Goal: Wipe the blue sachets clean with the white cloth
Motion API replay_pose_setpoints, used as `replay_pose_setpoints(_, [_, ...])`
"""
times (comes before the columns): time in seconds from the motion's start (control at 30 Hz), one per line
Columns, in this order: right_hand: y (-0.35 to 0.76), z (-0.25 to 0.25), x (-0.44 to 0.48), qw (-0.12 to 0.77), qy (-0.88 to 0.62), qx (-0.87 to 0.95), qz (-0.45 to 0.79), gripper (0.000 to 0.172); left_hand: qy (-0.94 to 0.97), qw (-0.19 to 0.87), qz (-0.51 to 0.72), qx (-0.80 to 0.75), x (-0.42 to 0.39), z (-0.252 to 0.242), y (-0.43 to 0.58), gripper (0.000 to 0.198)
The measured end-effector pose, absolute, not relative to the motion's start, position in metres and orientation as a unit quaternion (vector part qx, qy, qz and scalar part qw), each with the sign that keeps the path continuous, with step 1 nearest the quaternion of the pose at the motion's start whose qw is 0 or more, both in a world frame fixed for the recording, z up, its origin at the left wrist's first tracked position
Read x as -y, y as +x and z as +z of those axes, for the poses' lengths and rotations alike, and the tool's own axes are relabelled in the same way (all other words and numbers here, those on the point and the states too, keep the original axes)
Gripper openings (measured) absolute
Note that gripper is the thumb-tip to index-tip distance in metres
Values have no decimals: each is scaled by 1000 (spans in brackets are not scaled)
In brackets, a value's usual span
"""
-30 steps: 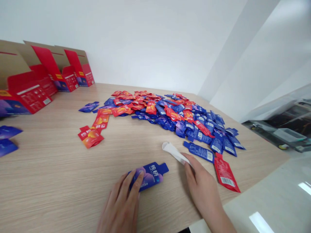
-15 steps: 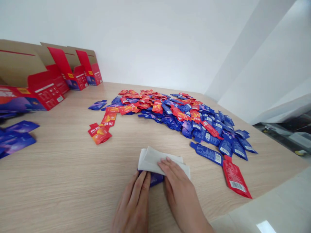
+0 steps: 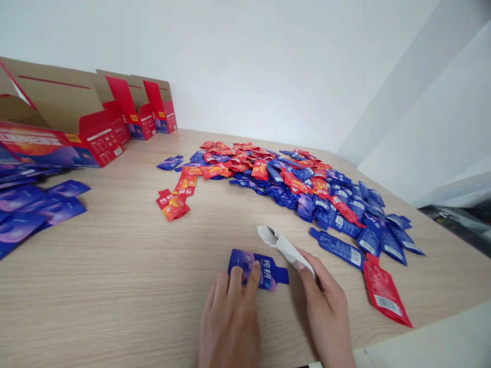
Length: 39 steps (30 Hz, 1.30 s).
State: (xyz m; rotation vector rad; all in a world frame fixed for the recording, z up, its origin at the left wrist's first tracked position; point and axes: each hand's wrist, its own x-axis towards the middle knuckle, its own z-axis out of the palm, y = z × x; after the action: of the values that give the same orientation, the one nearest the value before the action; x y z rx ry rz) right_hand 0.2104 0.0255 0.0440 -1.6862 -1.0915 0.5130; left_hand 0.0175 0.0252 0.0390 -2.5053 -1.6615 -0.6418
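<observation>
Both my hands are at work on the wooden table. My left hand lies open, fingertips pressing a blue foil pouch flat; my right hand pinches a white wipe. Too light a press could let the slick pouch skid toward the nearby pile of pouches.

You can see two hands, a left hand and a right hand. There is one wipe and one blue pouch at twelve o'clock. One red pouch lies at two o'clock. Three boxes stand at ten o'clock. One big pile has too many pouches to count.
</observation>
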Motion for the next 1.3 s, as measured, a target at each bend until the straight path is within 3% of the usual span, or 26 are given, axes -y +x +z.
replay_pose_setpoints(0.13, [211, 46, -27, 511, -700, 442, 233, 46, -808, -2, -191, 558, -27, 48, 37, 52])
replay_pose_setpoints(0.33, [211, 45, -26, 503, -697, 455, 231, 44, -782, -29, -283, 554, -29, 51, 52, 29])
replay_pose_setpoints(0.47, [212, 44, -25, 500, -691, 471, 226, 42, -809, 30, -278, 516, -27, 42, 52, 39])
replay_pose_setpoints(0.63, [212, 45, -25, 490, -695, 478, 220, 40, -843, 12, -216, 493, -29, 39, 43, 56])
replay_pose_setpoints(0.83, [212, 46, -26, 486, -690, 489, 220, 41, -826, 51, -200, 525, -32, 41, 44, 52])
replay_pose_setpoints(1.13, [210, 45, -20, 482, -702, 495, 172, 39, -842, 55, -216, 490, -35, 36, 25, 68])
replay_pose_setpoints(1.3, [191, 64, -21, 470, -674, 553, 138, 35, -827, 93, -225, 506, -28, 26, 10, 63])
